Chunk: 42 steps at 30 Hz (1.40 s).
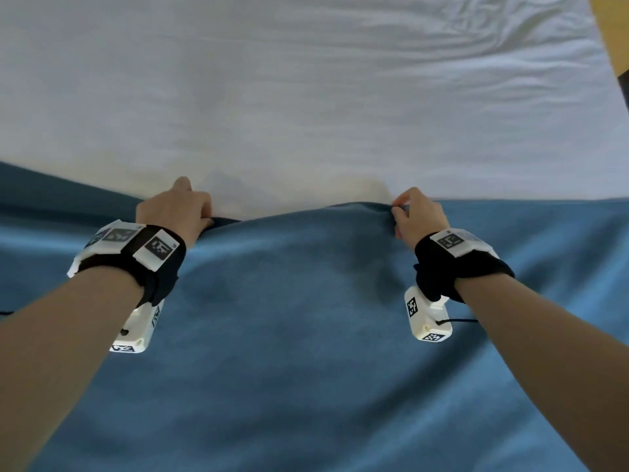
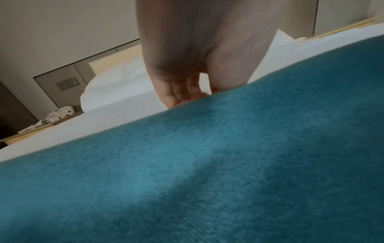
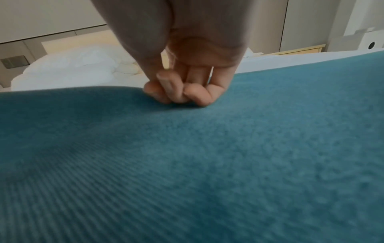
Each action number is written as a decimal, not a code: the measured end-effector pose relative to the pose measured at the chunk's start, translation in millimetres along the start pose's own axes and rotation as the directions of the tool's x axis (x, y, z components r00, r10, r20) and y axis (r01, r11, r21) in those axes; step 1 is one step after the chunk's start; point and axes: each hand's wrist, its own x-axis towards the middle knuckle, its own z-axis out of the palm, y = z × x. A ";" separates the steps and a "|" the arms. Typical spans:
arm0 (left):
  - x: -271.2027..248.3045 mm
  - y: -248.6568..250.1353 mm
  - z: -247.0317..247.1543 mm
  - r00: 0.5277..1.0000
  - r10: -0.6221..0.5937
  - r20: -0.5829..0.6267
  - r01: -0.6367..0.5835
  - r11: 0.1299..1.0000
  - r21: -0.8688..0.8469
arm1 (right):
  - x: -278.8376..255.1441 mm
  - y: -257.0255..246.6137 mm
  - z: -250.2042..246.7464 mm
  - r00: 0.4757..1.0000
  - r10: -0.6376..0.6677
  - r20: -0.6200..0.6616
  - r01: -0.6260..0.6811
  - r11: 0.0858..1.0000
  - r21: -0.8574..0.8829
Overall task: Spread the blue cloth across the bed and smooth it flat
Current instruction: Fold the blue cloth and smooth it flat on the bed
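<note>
A wide, soft, ribbed blue cloth [image 1: 306, 335] is lying over the near part of a bed covered by a white, lightly wrinkled sheet [image 1: 306, 97]. The cloth is covering only the lower half of the head view; its far edge is running across the bed from side to side, and the sheet beyond it is bare.

Both hands are gripping that far edge, well apart from each other. The left hand [image 1: 173, 207] is curling its fingers around the hem, with a dark fold of cloth bunching beside the knuckles. The right hand [image 1: 420, 212] is pinching the hem between thumb and fingers [image 3: 197, 95], which are pressing into the pile in the right wrist view. Between the two grips the edge is rising in a low hump, probably because the hands are lifting it clear of the sheet so it can slide rather than drag.

Holding the edge at two spaced points is likely keeping it straight while the cloth travels toward the head of the bed. Judging from the uncovered sheet, spreading is about half done and smoothing has not begun.

White pillows [image 2: 116, 70] are lying at the far end of the bed.
</note>
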 end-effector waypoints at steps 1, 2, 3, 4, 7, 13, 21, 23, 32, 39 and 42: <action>0.1 -0.8 -4.0 0.999 -0.002 -0.053 0.002 1.000 0.001 | 2.2 -2.7 -1.0 1.000 0.011 -0.018 -0.011 1.000 0.006; 1.1 -2.5 -8.5 0.993 -0.023 -0.119 0.019 0.999 -0.032 | 4.4 -6.5 -3.0 0.999 0.017 -0.043 -0.017 1.000 0.011; 4.7 -4.8 -13.6 0.980 -0.068 -0.186 0.053 0.995 -0.084 | 7.4 -11.1 -5.8 0.997 0.017 -0.073 -0.016 1.000 0.017; 9.8 -7.5 -18.8 0.962 -0.121 -0.246 0.088 0.986 -0.143 | 10.3 -16.5 -8.4 0.995 0.006 -0.099 -0.003 0.999 0.032; 26.3 -15.3 -20.8 0.925 -0.234 -0.299 0.151 0.950 -0.275 | 13.6 -29.8 -10.1 0.994 -0.034 -0.104 0.048 0.990 0.131; 30.7 -16.2 20.9 0.995 -0.093 -0.039 0.051 0.800 -0.598 | -9.1 -22.4 1.3 0.982 -0.179 0.051 0.170 0.974 0.147; -57.4 -11.4 52.3 0.993 -0.075 -0.095 0.031 0.915 -0.403 | -113.6 -3.5 36.1 0.936 -0.331 0.116 0.350 0.902 -0.252; -97.7 -13.7 63.9 0.992 -0.089 -0.093 0.046 0.922 -0.385 | -154.8 2.4 52.0 0.923 -0.351 0.154 0.381 0.889 -0.256; -285.6 -62.8 119.3 0.984 -0.175 0.046 0.180 0.933 -0.312 | -338.5 -12.0 111.8 0.656 -0.535 0.532 0.722 0.649 -0.238; -400.9 -112.0 142.5 0.994 -0.098 0.037 0.105 0.938 -0.331 | -443.9 -25.5 167.3 0.530 -0.363 0.766 0.750 0.622 -0.224; -427.4 -141.1 149.7 0.997 0.080 0.017 -0.074 0.974 -0.215 | -457.1 -37.4 181.6 0.616 -0.308 0.725 0.692 0.651 -0.311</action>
